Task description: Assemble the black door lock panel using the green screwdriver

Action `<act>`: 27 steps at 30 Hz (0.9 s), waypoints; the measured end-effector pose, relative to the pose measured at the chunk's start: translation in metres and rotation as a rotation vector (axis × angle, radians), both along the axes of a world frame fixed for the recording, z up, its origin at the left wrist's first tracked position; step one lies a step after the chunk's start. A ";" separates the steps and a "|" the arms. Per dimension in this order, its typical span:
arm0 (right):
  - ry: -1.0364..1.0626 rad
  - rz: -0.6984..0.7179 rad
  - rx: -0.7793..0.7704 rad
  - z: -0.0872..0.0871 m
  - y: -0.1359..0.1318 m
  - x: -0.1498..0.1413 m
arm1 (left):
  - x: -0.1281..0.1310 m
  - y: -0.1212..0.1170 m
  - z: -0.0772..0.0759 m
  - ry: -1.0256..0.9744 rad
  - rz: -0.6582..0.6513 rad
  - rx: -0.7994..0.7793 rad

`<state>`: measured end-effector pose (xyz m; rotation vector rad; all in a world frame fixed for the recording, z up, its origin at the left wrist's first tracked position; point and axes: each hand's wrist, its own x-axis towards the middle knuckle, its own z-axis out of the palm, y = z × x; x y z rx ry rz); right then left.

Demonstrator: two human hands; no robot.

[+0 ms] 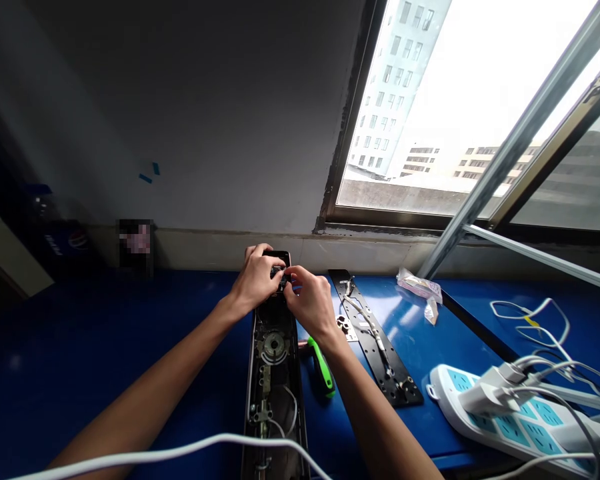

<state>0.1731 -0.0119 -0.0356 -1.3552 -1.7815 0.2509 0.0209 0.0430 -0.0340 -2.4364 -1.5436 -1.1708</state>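
1. Panel: a long black door-lock panel (274,373) is lying on the blue surface (105,320), its long axis running near to far, its far end under the hands.
2. Hands: the left hand (254,280) is gripping that far end; the right hand (307,303) is pinching a small black part (279,272) there.
3. Counts: one green-handled screwdriver (323,368) is lying just right of the panel, one black mounting plate (375,340) further right, one power strip (500,420) near right.

A green-handled screwdriver (322,367) blocks the gap (narrow anyway) between housing (275,400) and black plate (365,347).
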 end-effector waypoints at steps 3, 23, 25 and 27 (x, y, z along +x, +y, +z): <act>0.017 0.045 -0.014 0.001 -0.001 0.004 | -0.001 0.000 0.002 -0.001 -0.012 -0.006; 0.366 0.389 -0.288 0.005 -0.003 0.027 | -0.027 -0.018 0.039 0.213 -0.312 -0.026; 0.363 0.372 -0.282 0.003 -0.003 0.027 | -0.028 -0.022 0.042 0.244 -0.347 -0.052; 0.349 0.323 -0.258 0.001 -0.003 0.025 | -0.028 -0.025 0.044 0.254 -0.355 -0.054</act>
